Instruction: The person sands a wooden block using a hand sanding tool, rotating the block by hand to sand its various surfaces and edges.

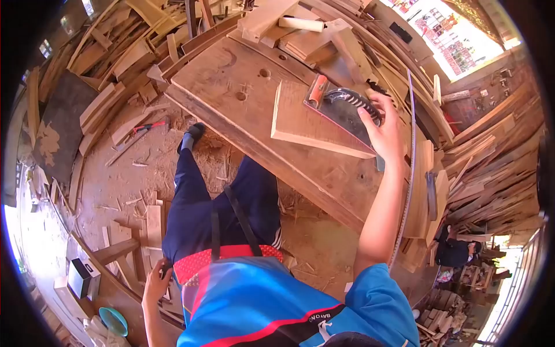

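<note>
My right hand curls around the end of an arched, ridged black grip, thumb on the near side. The grip belongs to a flat dark tool that looks like a hand sander, with an orange piece at its far end. Beneath it, a thick wooden board rests on the wooden workbench. Down by my left hip, my left hand has its fingers curled near something small and dark, whose kind I cannot make out.
Wood blocks and a white roll lie at the bench's far end. A long measuring strip runs along the right. Red-handled pliers or cutters lie on the shaving-strewn floor. Stacked planks crowd the right; a teal bowl sits lower left.
</note>
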The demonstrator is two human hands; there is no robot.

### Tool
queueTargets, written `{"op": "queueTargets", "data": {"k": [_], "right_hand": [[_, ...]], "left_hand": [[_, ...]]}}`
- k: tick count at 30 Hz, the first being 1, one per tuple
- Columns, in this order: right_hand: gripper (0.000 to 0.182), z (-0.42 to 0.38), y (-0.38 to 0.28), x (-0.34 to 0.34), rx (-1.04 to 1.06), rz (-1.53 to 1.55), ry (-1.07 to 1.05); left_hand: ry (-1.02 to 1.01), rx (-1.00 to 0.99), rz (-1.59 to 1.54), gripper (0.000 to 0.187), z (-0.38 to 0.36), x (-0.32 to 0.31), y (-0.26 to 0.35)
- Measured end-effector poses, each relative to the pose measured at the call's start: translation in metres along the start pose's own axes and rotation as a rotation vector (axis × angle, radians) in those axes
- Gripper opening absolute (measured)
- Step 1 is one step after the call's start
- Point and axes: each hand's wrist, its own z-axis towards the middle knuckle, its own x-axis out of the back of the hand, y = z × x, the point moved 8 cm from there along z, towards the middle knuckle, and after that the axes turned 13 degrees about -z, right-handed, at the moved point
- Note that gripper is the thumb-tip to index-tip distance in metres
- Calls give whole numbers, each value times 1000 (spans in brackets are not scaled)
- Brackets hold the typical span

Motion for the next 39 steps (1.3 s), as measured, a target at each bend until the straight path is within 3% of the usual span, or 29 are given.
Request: {"op": "queueTargets", "data": {"k": [2, 5, 9, 12, 19, 20, 24, 28, 32, 36, 39], "right_hand": [[45, -3, 8, -8, -11, 52, -72], [44, 5, 8, -11, 27, -10, -48], [48, 4, 18, -21, 41, 26, -82], [43, 8, 2, -15, 108, 22, -69], [31, 20, -1, -25, 83, 226, -203], [30, 19, -5, -23, 110, 233, -176], [33, 20, 4, -23, 66, 212, -208], [33, 22, 2, -24, 96, 239, -206], [33, 18, 5, -24, 60, 227, -193], [32, 16, 5, -26, 33, 209, -185], [31, 16, 3, -25, 48, 213, -183]], "left_hand": [[77, -124, -134, 45, -18, -3, 9], [74, -131, 1, 44, -23, -9, 47], [168, -441, 106, 43, -17, -9, 68], [233, -515, 90, 45, -3, -26, 95], [188, -118, -120, 35, 3, -12, 20], [218, -128, -35, 34, 13, -7, 5], [366, -472, 166, 29, 25, 4, 22], [243, -469, 127, 29, 47, -3, 19], [365, -235, -279, 30, 44, 4, 3], [715, -345, -428, 25, 61, -2, -9], [811, -443, -212, 22, 67, -3, -28]]}}
